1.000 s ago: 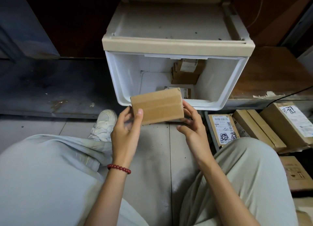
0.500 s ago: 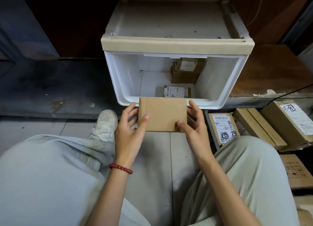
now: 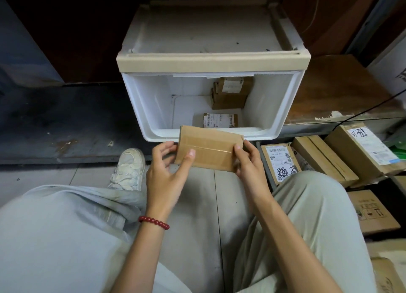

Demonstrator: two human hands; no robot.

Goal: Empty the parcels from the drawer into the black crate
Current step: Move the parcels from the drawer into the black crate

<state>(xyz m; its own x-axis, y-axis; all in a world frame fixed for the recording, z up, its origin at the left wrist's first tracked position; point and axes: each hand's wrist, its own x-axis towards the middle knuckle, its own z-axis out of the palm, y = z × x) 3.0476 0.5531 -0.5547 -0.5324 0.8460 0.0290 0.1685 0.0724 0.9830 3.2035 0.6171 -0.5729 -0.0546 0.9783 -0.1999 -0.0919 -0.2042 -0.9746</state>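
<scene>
Above the grey floor (image 3: 197, 205), just before the open drawer (image 3: 151, 104), we hold a small cardboard parcel (image 3: 208, 152) by its short ends — the fingers (image 3: 190, 156) of left hand (image 3: 164, 178) and right hand (image 3: 250, 169) pinch it. It looks light and stiff, its taped face likely slick, so edges grip best.

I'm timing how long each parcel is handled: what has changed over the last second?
The plain brown cardboard parcel has come slightly down, toward the person, and turned clockwise, so its right end is now lower. The left hand and right hand have held its ends throughout. The labelled parcel and the stacked parcels inside the white plastic drawer have not moved.
</scene>
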